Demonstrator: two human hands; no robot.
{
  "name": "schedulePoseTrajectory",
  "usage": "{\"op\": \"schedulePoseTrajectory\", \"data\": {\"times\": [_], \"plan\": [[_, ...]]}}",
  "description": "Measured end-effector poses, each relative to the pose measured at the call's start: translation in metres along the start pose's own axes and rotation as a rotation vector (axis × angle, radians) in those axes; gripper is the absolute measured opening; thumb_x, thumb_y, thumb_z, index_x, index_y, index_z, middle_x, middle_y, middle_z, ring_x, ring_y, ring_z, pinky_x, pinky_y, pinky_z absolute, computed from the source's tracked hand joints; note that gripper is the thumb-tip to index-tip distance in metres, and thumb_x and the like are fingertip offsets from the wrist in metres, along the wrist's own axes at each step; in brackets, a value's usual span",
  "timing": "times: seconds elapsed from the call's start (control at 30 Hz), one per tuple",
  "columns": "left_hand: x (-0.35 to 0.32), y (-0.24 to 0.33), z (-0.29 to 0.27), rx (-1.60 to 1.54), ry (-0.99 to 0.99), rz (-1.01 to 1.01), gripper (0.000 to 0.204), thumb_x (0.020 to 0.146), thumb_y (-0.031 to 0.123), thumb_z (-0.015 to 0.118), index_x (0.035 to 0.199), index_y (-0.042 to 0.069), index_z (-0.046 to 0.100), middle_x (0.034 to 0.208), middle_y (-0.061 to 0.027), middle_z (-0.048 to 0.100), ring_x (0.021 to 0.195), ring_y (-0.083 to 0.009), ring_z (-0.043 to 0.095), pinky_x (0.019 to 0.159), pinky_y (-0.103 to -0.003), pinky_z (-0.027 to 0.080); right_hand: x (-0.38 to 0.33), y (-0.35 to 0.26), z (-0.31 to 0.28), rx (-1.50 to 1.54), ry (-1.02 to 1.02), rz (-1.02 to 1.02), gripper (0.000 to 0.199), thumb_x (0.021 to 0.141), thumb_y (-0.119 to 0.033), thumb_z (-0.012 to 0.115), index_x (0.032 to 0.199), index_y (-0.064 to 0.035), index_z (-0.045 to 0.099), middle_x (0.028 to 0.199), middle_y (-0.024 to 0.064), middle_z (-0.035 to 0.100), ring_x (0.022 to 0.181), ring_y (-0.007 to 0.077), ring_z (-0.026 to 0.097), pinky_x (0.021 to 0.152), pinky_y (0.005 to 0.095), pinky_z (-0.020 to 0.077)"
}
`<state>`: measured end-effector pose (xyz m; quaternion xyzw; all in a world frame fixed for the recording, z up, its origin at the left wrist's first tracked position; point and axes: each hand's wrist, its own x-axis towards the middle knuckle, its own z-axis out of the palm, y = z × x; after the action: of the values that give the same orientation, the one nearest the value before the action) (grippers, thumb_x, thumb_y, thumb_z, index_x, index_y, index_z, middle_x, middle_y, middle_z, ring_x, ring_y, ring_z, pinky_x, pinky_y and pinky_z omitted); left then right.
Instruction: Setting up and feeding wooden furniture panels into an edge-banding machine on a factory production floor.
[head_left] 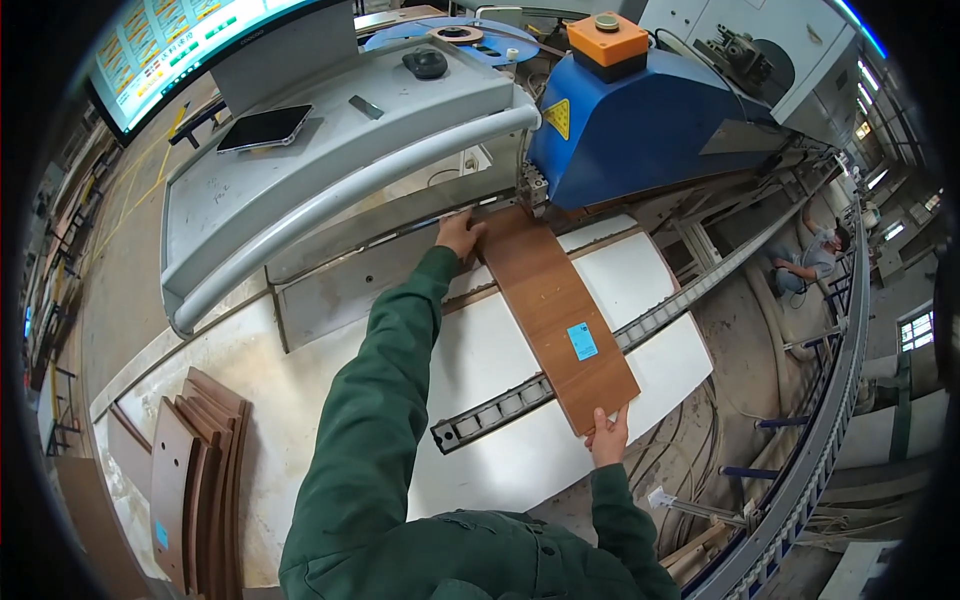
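Note:
A long brown wooden board (545, 300) with a light-blue label lies across the white table and a narrow roller track (500, 408). Its far end reaches the metal guide beside the blue machine. My left hand (460, 236) grips the board's left edge near that far end, fingers bent and partly hidden. At the near end, my right hand (607, 438) holds the corner, thumb on top and the other fingers at the edge and underneath. Both arms wear green sleeves.
Several brown boards (195, 480) are stacked at the lower left. A grey shelf (350, 130) carries a tablet (265, 128) and a mouse (425, 64). The blue machine housing (640, 130) has an orange button box (607, 42). A conveyor rail curves along the right, with a person (815, 255) beyond.

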<state>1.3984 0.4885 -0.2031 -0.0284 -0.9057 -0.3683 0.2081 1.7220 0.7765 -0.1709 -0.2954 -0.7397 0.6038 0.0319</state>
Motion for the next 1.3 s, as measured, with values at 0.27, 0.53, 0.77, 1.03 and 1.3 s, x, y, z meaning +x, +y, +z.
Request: {"op": "schedulePoseTrajectory", "data": {"times": [0.27, 0.53, 0.77, 1.03, 1.3], "plan": [[-0.041, 0.014, -0.044, 0.136, -0.186, -0.089, 0.033, 0.07, 0.031, 0.061, 0.086, 0.002, 0.062, 0.083, -0.0181, 0.059, 0.082, -0.0349, 0.053, 0.075, -0.042, 0.043, 0.025, 0.027, -0.036, -0.029, 0.055, -0.231, 0.051, 0.085, -0.012, 0.05, 0.129, 0.0003, 0.028, 0.103, 0.012, 0.056, 0.091, 0.0153, 0.053, 0.076, 0.0254, 0.0425], [-0.154, 0.057, -0.139, -0.483, -0.045, -0.422, 0.026, 0.073, 0.012, 0.064, 0.094, -0.003, 0.06, 0.074, -0.0036, 0.055, 0.071, -0.0094, 0.051, 0.065, -0.022, 0.043, 0.068, 0.012, -0.08, -0.46, 0.08, -0.243, 0.037, 0.085, -0.019, 0.049, 0.12, -0.0057, 0.046, 0.106, 0.0131, 0.058, 0.092, 0.0219, 0.056, 0.078, 0.0316, 0.0426], [-0.218, 0.201, -0.204, -1.009, 0.32, -0.338, 0.047, 0.069, -0.002, 0.067, 0.109, 0.001, 0.041, 0.094, -0.0059, 0.046, 0.083, -0.0119, 0.048, 0.074, -0.024, 0.043, 0.11, 0.055, -0.108, -0.442, -0.075, -0.299, 0.035, 0.088, -0.016, 0.045, 0.119, -0.0023, 0.046, 0.114, 0.0123, 0.053, 0.103, 0.0194, 0.05, 0.088, 0.0282, 0.0375], [-0.225, 0.225, -0.224, -0.96, 0.333, -0.148, 0.044, 0.069, -0.005, 0.066, 0.105, 0.0, 0.041, 0.092, -0.0059, 0.04, 0.081, -0.0117, 0.045, 0.073, -0.023, 0.042, 0.103, 0.039, -0.09, -0.498, -0.136, -0.223, 0.035, 0.088, -0.018, 0.044, 0.12, -0.0029, 0.046, 0.115, 0.0117, 0.052, 0.104, 0.021, 0.05, 0.089, 0.0292, 0.0374], [-0.191, 0.189, -0.197, -0.899, 0.327, -0.253, 0.034, 0.072, 0.004, 0.065, 0.102, -0.002, 0.051, 0.09, -0.0047, 0.044, 0.075, -0.0101, 0.045, 0.066, -0.021, 0.042, 0.094, 0.028, -0.089, -0.542, -0.034, -0.219, 0.039, 0.086, -0.022, 0.049, 0.12, -0.0014, 0.045, 0.114, 0.0123, 0.053, 0.103, 0.0196, 0.049, 0.088, 0.0286, 0.0373]]}}
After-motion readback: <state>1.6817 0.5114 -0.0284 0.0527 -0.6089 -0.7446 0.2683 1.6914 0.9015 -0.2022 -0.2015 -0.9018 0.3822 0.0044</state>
